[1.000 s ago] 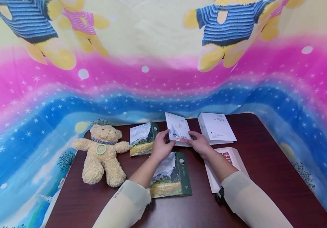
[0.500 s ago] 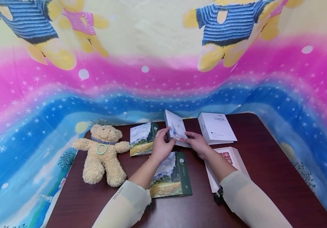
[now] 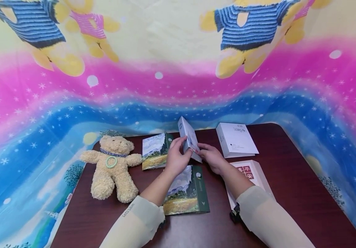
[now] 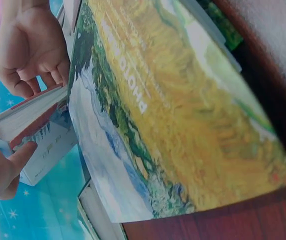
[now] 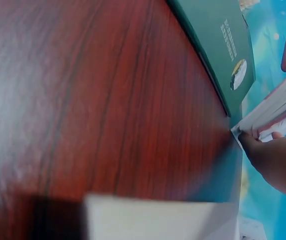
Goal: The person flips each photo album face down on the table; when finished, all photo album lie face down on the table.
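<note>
A white book (image 3: 188, 131) with a printed cover stands tilted at the back of the table, its narrow spine side turned toward me in the head view. My left hand (image 3: 178, 157) grips its left side, thumb in front. The right hand (image 3: 211, 157) pinches its lower right edge. In the left wrist view the pages' edge of the book (image 4: 25, 120) shows between both hands. The right wrist view has the right hand (image 5: 278, 157) with its thumb along the bottom of the book.
Two green photo albums with landscape covers, one (image 3: 154, 151) behind and one (image 3: 182, 194) in front, lie near my left arm. A teddy bear (image 3: 113, 168) lies left. A white book (image 3: 237, 139) and another with red characters (image 3: 247, 172) lie right.
The white book has turned in my hands, so its cover angles away and its spine comes into view. My right hand has shifted a little left with it.
</note>
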Demonstrator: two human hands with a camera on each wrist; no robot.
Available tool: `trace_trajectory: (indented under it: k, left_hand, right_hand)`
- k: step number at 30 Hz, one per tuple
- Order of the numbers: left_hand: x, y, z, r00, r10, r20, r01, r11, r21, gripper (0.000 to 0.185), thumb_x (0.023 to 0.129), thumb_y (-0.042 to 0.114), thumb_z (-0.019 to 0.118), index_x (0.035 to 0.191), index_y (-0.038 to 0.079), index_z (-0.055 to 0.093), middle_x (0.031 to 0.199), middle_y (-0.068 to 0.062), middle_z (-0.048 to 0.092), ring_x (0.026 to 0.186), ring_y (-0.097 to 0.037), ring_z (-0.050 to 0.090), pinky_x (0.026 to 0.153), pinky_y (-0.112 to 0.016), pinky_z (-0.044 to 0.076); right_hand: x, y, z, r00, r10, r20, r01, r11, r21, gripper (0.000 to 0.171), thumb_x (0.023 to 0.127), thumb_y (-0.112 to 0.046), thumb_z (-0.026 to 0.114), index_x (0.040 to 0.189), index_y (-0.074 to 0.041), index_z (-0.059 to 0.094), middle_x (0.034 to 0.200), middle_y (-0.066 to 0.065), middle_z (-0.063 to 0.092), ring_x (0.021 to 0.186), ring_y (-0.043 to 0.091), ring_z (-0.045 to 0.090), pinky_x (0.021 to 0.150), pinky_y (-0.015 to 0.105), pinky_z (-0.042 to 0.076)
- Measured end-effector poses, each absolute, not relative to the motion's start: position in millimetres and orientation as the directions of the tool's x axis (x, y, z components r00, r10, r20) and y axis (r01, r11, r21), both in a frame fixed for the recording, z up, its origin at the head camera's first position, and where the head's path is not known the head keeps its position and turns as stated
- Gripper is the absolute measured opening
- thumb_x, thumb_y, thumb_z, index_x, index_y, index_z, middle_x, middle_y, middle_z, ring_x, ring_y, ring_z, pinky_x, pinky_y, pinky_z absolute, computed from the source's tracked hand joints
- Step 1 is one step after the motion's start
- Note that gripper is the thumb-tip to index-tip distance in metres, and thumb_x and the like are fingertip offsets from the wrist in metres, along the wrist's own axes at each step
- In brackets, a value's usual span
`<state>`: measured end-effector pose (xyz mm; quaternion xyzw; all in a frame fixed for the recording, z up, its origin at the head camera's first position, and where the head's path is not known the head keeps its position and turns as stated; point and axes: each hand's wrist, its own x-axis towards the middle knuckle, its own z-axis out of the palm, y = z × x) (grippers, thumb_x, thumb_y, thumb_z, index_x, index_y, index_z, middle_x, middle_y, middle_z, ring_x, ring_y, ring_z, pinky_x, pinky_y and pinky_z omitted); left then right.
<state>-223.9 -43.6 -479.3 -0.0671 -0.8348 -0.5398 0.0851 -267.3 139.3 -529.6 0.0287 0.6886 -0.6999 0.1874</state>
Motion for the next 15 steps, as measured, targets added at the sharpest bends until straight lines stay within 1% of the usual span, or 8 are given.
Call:
trace_trajectory:
  k: [5, 9, 15]
  left_hand:
    - [-224, -46, -476, -0.969, 0.03, 0.244, 0.233, 0.42, 0.877, 0.05, 0.095, 0.013, 0.071, 0.144, 0.011, 0.062, 0.144, -0.006, 0.052, 0.127, -0.026, 0.059, 0.1, -0.042, 0.055]
    - [-223, -48, -473, -0.966, 0.039, 0.256, 0.247, 0.432, 0.867, 0.048, 0.096, 0.013, 0.071, 0.143, 0.011, 0.063, 0.144, -0.005, 0.053, 0.128, -0.029, 0.056, 0.097, -0.044, 0.056]
    - [-222, -51, -470, -0.967, 0.044, 0.25, 0.241, 0.464, 0.852, 0.046, 0.097, 0.019, 0.071, 0.142, 0.02, 0.065, 0.146, -0.001, 0.053, 0.125, -0.026, 0.052, 0.09, -0.041, 0.057]
  right_hand:
    - [-265, 134, -528, -0.923, -0.269, -0.277, 0.298, -0.04, -0.954, 0.054, 0.1, -0.007, 0.052, 0.154, -0.013, 0.049, 0.155, 0.012, 0.044, 0.136, 0.028, 0.048, 0.118, 0.047, 0.037]
    - [-264, 129, -528, -0.917, -0.287, -0.278, 0.308, -0.064, -0.949, 0.054, 0.101, -0.007, 0.052, 0.154, -0.014, 0.049, 0.155, 0.012, 0.046, 0.137, 0.029, 0.048, 0.118, 0.048, 0.037]
    - [-263, 122, -529, -0.91, -0.305, -0.281, 0.322, -0.094, -0.942, 0.052, 0.102, -0.006, 0.049, 0.154, -0.014, 0.049, 0.152, 0.01, 0.049, 0.133, 0.028, 0.051, 0.116, 0.048, 0.039]
